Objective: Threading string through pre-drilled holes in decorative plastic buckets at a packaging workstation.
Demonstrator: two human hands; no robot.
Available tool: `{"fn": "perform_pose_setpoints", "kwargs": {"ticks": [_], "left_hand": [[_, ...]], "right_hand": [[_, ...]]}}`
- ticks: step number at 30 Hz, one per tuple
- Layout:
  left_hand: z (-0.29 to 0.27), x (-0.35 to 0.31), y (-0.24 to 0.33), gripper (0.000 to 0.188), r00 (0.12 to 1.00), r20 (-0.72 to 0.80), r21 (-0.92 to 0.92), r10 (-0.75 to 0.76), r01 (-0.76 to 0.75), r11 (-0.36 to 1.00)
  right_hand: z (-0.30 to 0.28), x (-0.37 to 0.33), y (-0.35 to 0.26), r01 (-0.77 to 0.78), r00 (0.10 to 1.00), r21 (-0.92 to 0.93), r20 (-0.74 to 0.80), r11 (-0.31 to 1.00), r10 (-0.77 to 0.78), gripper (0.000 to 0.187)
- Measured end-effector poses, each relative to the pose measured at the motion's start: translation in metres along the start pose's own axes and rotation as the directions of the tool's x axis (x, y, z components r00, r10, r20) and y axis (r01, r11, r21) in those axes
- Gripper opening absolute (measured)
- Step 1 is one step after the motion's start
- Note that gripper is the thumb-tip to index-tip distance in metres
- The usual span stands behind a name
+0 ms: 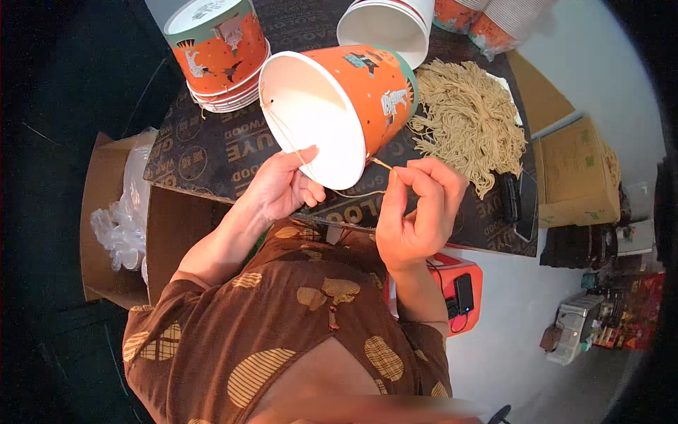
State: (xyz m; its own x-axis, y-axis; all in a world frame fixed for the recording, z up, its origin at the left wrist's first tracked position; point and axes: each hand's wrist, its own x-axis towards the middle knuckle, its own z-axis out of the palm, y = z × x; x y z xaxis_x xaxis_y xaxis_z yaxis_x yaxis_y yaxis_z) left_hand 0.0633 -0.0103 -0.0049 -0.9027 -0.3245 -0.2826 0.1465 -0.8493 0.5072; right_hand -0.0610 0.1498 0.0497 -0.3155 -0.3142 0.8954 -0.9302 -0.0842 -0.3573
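Observation:
An orange paper bucket (378, 95) with printed figures and a white inside lies tilted over the table, its mouth turned toward me. My left hand (281, 185) grips its near rim, thumb on the inner wall and fingers curled outside. A thin tan cord (286, 134) runs from a small hole at the left of the rim, across the mouth and past my left thumb. Just right of the rim, my right hand (421, 212) pinches the cord between thumb and forefinger, where it comes out of the bucket's near side. A slack length of it hangs between both hands.
Stacked orange buckets (224, 60) stand upside down at far left. Another white-mouthed stack (387, 32) lies behind. A heap of tan cords (470, 116) covers the right side, beside a black object (509, 198). Cardboard boxes (575, 173) and a red stool (470, 272) flank the table.

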Motion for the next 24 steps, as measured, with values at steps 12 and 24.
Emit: {"fn": "perform_pose_setpoints", "kwargs": {"ticks": [12,24], "left_hand": [[0.0023,-0.0024,-0.0018,0.039,1.000,0.010,-0.003,0.013,-0.013,1.000],[0.0029,-0.0044,-0.0025,0.037,1.000,-0.010,0.040,0.017,-0.016,0.999]], "right_hand": [[0.0016,0.0003,-0.0029,-0.008,1.000,-0.025,0.022,1.000,0.008,0.019],[0.0025,-0.0001,-0.0029,0.017,0.999,-0.001,0.029,1.000,-0.017,0.021]]}}
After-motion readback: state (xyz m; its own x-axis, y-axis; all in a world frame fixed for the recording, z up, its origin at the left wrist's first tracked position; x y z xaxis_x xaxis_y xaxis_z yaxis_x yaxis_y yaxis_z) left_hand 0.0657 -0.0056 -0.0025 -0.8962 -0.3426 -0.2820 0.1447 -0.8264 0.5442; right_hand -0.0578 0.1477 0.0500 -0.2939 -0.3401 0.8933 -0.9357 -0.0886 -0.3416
